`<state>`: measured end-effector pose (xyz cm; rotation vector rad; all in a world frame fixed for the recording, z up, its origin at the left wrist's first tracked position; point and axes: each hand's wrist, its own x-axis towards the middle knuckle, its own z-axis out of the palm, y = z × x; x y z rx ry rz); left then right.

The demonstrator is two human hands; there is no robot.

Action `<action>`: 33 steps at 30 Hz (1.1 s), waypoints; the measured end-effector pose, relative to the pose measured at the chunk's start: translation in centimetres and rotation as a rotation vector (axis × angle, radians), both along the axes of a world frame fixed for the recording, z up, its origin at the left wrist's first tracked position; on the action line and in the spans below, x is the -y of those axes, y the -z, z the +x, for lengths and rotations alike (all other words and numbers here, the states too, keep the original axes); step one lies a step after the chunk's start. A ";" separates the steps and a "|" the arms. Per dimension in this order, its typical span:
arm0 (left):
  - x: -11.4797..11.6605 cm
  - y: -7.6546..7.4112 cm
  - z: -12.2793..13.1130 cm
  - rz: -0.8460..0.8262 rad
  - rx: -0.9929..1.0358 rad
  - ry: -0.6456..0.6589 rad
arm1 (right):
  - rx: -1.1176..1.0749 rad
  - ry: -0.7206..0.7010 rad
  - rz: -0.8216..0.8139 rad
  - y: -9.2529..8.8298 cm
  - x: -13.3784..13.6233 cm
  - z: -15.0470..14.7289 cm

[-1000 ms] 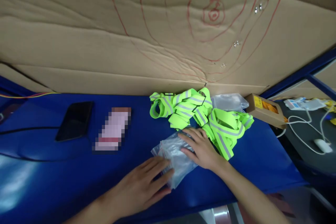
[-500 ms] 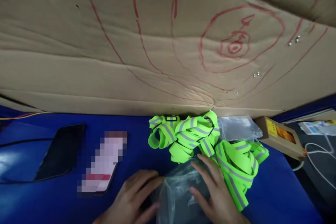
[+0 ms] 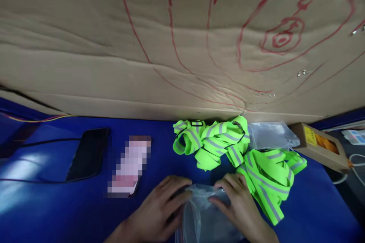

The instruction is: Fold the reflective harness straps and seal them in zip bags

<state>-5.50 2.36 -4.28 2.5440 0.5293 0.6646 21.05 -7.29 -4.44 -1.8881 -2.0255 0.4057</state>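
A clear plastic bag (image 3: pixel 209 216) lies at the bottom of the view between my two hands, its lower part cut off by the frame. My left hand (image 3: pixel 168 207) has its fingers bent round the bag's left upper edge. At the right upper edge, my right hand (image 3: pixel 238 201) pinches the plastic between thumb and fingers. Just beyond the hands sits a bundle of neon green reflective straps (image 3: pixel 213 140) with grey stripes and a black buckle. A second heap of the same straps (image 3: pixel 266 176) lies right of my right hand.
A tall cardboard sheet (image 3: pixel 137 79) with red drawn rings stands behind the blue table (image 3: pixel 313 209). Left lie a dark phone (image 3: pixel 88 155) with cables and a phone with a blurred screen (image 3: pixel 129 167). Another clear bag (image 3: pixel 272 134) and a small cardboard box (image 3: pixel 322 148) are back right.
My right hand's fingers have drawn from spread over the bag to pinching its upper edge. My left hand has closed on the left edge. The camera view has shifted left.
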 end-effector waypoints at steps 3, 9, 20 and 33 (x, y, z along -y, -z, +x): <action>-0.2 0.4 -0.7 -0.018 0.021 -0.062 | -0.090 -0.014 -0.002 -1.1 -0.2 -0.4; 0.5 1.0 -0.9 0.023 0.121 -0.124 | -0.394 -0.031 0.059 -4.1 1.2 1.0; -0.6 1.7 -0.5 0.122 0.034 -0.163 | 0.001 0.362 0.228 -14.5 -1.2 22.4; -0.7 1.9 -0.6 0.136 -0.011 -0.102 | 0.140 0.083 0.221 -8.3 -6.9 18.2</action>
